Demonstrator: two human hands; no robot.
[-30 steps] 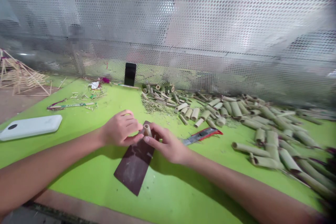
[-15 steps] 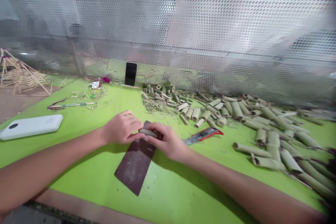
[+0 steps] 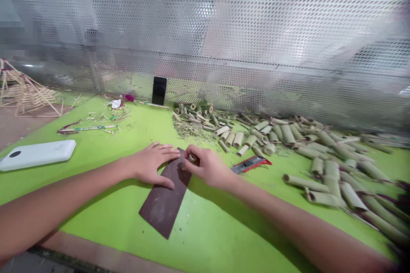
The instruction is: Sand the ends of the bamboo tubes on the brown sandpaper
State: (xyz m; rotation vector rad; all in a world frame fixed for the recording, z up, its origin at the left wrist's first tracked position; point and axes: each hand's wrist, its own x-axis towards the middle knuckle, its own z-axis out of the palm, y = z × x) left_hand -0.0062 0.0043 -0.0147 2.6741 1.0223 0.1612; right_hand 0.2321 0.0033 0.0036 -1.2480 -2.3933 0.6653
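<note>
A dark brown sheet of sandpaper (image 3: 165, 209) lies aslant on the green tabletop. My left hand (image 3: 149, 164) rests flat on its upper left part, fingers stretched and thumb spread across the sheet. Pinched in my right hand (image 3: 208, 167) is a short bamboo piece (image 3: 192, 158), with one end down at the sandpaper's top right. Most of that piece is hidden by the fingers. Just right of my right hand lies a utility knife (image 3: 251, 164) with a red and grey body.
Many cut bamboo tubes (image 3: 333, 175) and shavings spread over the right and back. A white power bank (image 3: 38, 154) lies left, and a dark phone (image 3: 159, 91) leans upright before a perforated metal panel (image 3: 179, 17). A stick frame (image 3: 32, 94) stands far left.
My left hand has let go of the bamboo piece and flattened onto the sandpaper. My right hand has turned the piece from lying sideways to end-down.
</note>
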